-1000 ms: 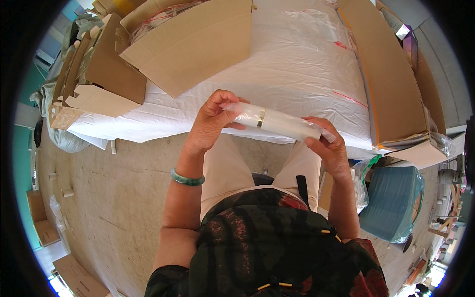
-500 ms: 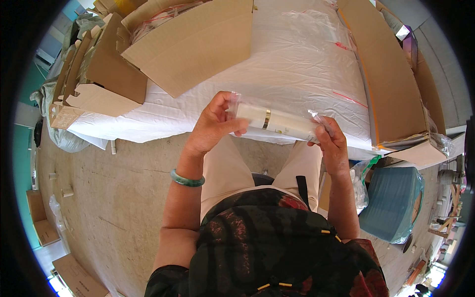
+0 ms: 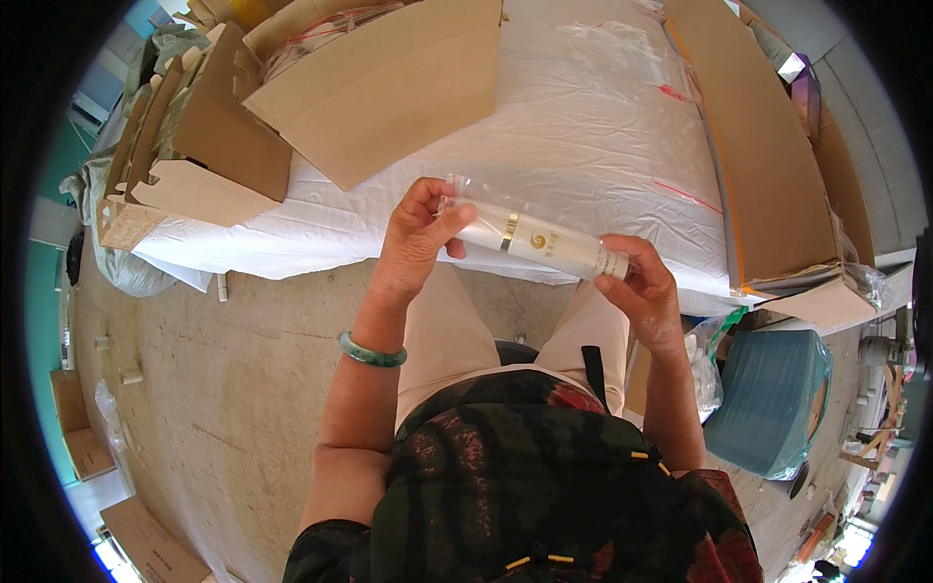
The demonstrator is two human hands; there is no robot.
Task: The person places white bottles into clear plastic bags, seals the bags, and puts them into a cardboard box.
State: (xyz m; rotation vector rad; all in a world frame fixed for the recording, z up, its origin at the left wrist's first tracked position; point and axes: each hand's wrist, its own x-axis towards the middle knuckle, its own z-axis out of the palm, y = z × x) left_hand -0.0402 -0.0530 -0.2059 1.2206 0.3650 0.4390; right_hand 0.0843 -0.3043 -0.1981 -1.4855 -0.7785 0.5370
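Observation:
A white cylindrical bottle (image 3: 554, 243) with a gold band lies inside a clear plastic bag (image 3: 505, 199), held slantwise above the near edge of the white-covered table (image 3: 583, 136). My left hand (image 3: 425, 233) pinches the bag and the bottle's left end between thumb and fingers. At the other end, my right hand (image 3: 641, 289) grips the bottle's base through the plastic, thumb below and fingers above. Gold marks on the bottle's side face up. A green bangle (image 3: 372, 352) circles my left wrist.
Open cardboard boxes stand at the left (image 3: 233, 126) and centre-left (image 3: 389, 87), the latter holding red-edged plastic bags. A long cardboard box (image 3: 768, 146) borders the right side. Loose clear bags (image 3: 622, 58) lie on the cloth. A blue plastic-wrapped stool (image 3: 768, 398) stands at lower right.
The bottle has been rolled so its gold marks now face up. Its right end is gripped further around, and my left hand has shifted slightly left.

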